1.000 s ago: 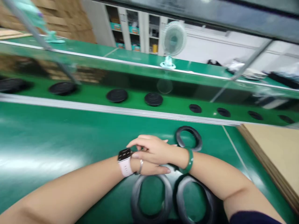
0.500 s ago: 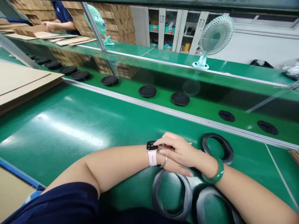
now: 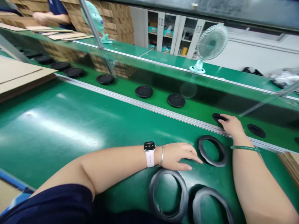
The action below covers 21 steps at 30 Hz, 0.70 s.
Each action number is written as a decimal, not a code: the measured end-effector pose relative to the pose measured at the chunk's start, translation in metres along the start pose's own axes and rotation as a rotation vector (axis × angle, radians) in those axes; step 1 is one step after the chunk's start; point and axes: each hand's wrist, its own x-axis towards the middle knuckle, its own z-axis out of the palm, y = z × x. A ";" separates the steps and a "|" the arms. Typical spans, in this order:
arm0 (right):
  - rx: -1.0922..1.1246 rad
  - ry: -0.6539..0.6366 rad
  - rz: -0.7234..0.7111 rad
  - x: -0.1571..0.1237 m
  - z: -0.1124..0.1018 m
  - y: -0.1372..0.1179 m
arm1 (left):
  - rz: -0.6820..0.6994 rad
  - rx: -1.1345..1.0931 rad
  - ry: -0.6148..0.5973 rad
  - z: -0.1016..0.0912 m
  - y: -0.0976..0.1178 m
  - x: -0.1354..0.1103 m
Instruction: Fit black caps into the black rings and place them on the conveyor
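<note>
My left hand (image 3: pixel 178 156), with a watch on a pale strap at the wrist, lies on the green mat (image 3: pixel 70 130) and holds nothing. Its fingertips stop just short of a black rubber ring (image 3: pixel 224 153). Two more black rings (image 3: pixel 151 193) (image 3: pixel 207 191) lie nearer me. My right hand (image 3: pixel 230 125), wearing a green bangle, reaches over the metal rail (image 3: pixel 149 107). Its fingers rest on a flat black rubber piece (image 3: pixel 217 117), which they partly hide.
Several black discs (image 3: pixel 144 91) and flat black pieces (image 3: pixel 256 130) line a lower green shelf behind the rail. A glass panel (image 3: pixel 149 73) stands beyond them. Cardboard sheets (image 3: pixel 21 73) lie at the left. At the far bench, a co-worker's hand (image 3: pixel 39 18) rests on cardboard.
My right hand has left my left wrist and moved forward over the rail onto the black piece. My left hand has slid right toward the ring. The view has levelled since the oldest frame.
</note>
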 end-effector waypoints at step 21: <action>0.161 -0.055 -0.031 -0.014 0.033 -0.058 | -0.068 0.267 -0.060 0.007 -0.006 0.009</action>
